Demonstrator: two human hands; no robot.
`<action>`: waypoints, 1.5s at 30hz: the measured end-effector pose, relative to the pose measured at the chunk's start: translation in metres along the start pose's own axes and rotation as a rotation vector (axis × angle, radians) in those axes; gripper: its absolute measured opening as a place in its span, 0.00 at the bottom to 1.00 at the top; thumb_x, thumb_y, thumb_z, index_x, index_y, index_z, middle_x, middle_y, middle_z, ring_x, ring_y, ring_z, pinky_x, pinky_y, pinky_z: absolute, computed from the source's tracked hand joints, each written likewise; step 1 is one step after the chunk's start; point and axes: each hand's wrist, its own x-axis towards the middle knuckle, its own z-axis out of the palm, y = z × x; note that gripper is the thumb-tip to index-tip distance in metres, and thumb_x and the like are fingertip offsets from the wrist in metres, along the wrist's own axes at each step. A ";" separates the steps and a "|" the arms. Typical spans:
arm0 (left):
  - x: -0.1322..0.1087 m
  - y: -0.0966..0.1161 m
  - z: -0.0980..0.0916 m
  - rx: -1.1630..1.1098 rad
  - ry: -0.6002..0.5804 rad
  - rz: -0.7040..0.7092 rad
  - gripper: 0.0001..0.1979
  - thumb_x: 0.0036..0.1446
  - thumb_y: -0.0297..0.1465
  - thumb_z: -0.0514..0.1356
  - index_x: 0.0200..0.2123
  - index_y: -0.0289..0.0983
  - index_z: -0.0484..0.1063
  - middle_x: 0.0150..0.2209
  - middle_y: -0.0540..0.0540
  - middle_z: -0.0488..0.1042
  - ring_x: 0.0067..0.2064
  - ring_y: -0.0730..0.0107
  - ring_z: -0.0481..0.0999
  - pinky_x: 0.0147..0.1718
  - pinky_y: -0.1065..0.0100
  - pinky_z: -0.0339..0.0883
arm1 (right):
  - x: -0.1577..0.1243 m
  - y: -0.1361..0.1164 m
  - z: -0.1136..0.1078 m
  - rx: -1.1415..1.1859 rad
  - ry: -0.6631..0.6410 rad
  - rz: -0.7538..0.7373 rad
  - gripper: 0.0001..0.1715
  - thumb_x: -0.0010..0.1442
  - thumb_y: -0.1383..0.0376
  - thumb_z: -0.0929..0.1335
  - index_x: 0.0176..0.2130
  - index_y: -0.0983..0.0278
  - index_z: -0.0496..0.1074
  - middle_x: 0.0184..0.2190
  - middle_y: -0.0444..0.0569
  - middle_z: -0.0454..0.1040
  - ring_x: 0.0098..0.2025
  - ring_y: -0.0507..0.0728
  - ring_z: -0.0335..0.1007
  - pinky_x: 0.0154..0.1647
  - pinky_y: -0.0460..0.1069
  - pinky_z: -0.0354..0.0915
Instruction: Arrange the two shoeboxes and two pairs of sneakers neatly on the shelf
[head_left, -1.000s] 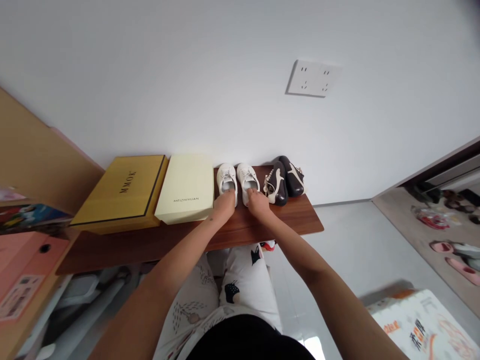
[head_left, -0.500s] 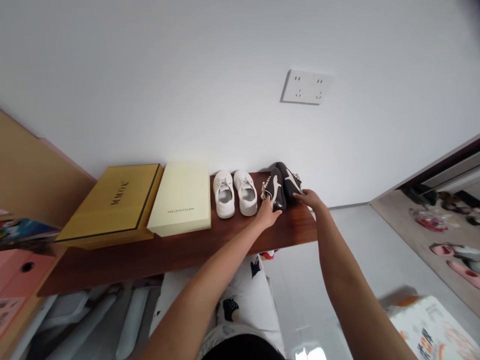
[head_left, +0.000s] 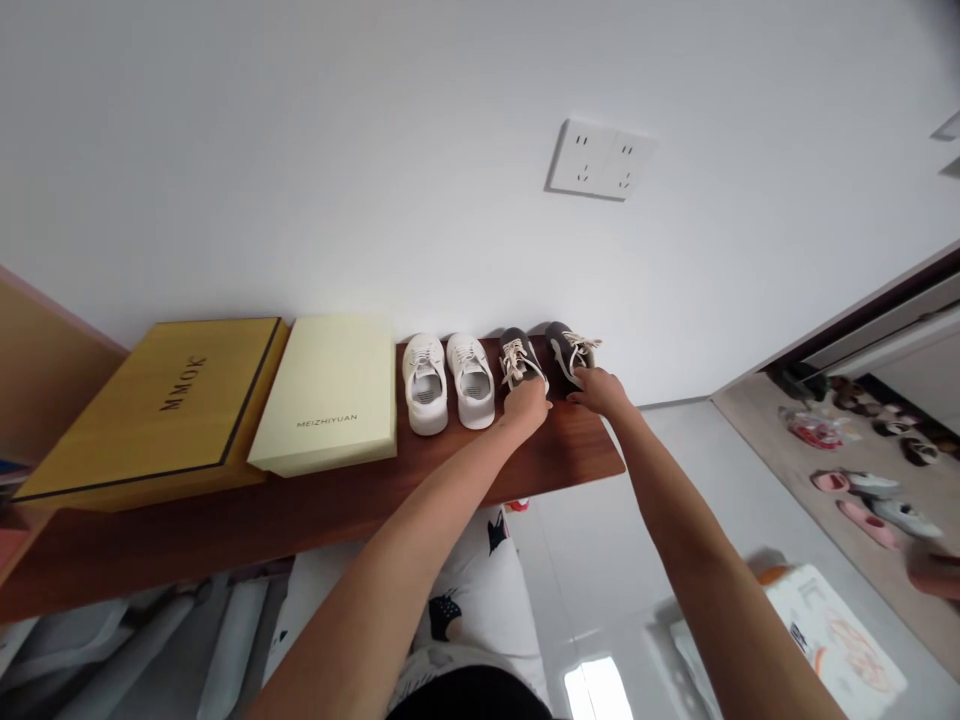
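Left hand (head_left: 527, 402) was curled closed around the heel of one dark lace-up sneaker (head_left: 517, 350); right hand (head_left: 598, 388) pinched the heel of its mate (head_left: 564, 345), fingertips partly hidden. Pair sat near the shelf board's (head_left: 559, 445) right end, toes at back edge, slightly splayed: seemingly unfinished. White sneakers (head_left: 427, 412), just left, stood parallel, apparently done. MEIZHIYUAN box (head_left: 330, 375), then MMOK box (head_left: 214, 400), lay toward left end.
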 end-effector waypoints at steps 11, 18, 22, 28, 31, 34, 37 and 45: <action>0.015 0.015 0.003 0.154 -0.026 0.033 0.16 0.62 0.23 0.57 0.52 0.32 0.73 0.49 0.30 0.77 0.56 0.51 0.76 0.51 0.58 0.70 | -0.001 -0.033 0.001 -0.079 -0.092 -0.030 0.20 0.59 0.60 0.73 0.50 0.60 0.70 0.50 0.58 0.76 0.53 0.65 0.71 0.48 0.54 0.64; -0.011 -0.002 0.008 0.131 0.030 0.108 0.22 0.65 0.29 0.56 0.62 0.36 0.62 0.59 0.32 0.69 0.55 0.51 0.77 0.51 0.56 0.71 | -0.017 -0.044 0.005 -0.047 0.037 0.016 0.19 0.63 0.64 0.68 0.54 0.64 0.68 0.55 0.60 0.72 0.58 0.65 0.67 0.54 0.56 0.63; -0.058 -0.032 -0.004 -0.021 0.186 0.246 0.25 0.66 0.31 0.56 0.65 0.39 0.58 0.63 0.34 0.64 0.56 0.54 0.75 0.51 0.57 0.71 | -0.042 -0.058 -0.003 0.154 0.269 0.070 0.19 0.66 0.64 0.64 0.56 0.64 0.68 0.58 0.62 0.69 0.59 0.66 0.65 0.58 0.58 0.62; -0.164 -0.110 -0.028 -0.472 0.416 0.141 0.20 0.66 0.36 0.55 0.60 0.40 0.67 0.57 0.39 0.73 0.43 0.65 0.80 0.47 0.62 0.74 | -0.094 -0.129 -0.009 0.702 0.502 -0.207 0.18 0.66 0.60 0.64 0.53 0.63 0.70 0.53 0.59 0.74 0.58 0.64 0.68 0.61 0.60 0.63; -0.214 -0.165 -0.026 -0.609 0.608 -0.060 0.21 0.63 0.42 0.56 0.55 0.38 0.70 0.55 0.38 0.75 0.44 0.62 0.80 0.48 0.60 0.74 | -0.128 -0.187 0.012 0.960 0.399 -0.279 0.17 0.66 0.57 0.65 0.51 0.61 0.71 0.49 0.56 0.76 0.52 0.62 0.73 0.54 0.57 0.69; -0.259 -0.218 -0.020 -0.708 0.706 -0.265 0.26 0.58 0.48 0.58 0.52 0.36 0.71 0.52 0.36 0.77 0.44 0.59 0.81 0.49 0.56 0.74 | -0.158 -0.236 0.041 1.108 0.199 -0.356 0.14 0.65 0.58 0.65 0.49 0.59 0.72 0.46 0.52 0.77 0.47 0.59 0.76 0.47 0.54 0.73; -0.300 -0.254 -0.017 -0.716 0.710 -0.420 0.29 0.54 0.52 0.59 0.49 0.37 0.72 0.49 0.37 0.79 0.42 0.57 0.82 0.48 0.55 0.74 | -0.165 -0.255 0.055 1.085 0.147 -0.423 0.11 0.64 0.60 0.66 0.45 0.59 0.74 0.46 0.51 0.77 0.48 0.59 0.75 0.52 0.55 0.71; -0.331 -0.271 -0.009 -0.689 0.582 -0.487 0.24 0.50 0.53 0.61 0.42 0.40 0.74 0.40 0.42 0.81 0.43 0.53 0.82 0.48 0.53 0.74 | -0.112 -0.227 0.003 0.714 0.370 -0.209 0.16 0.65 0.62 0.64 0.50 0.64 0.73 0.52 0.60 0.74 0.56 0.66 0.69 0.59 0.60 0.64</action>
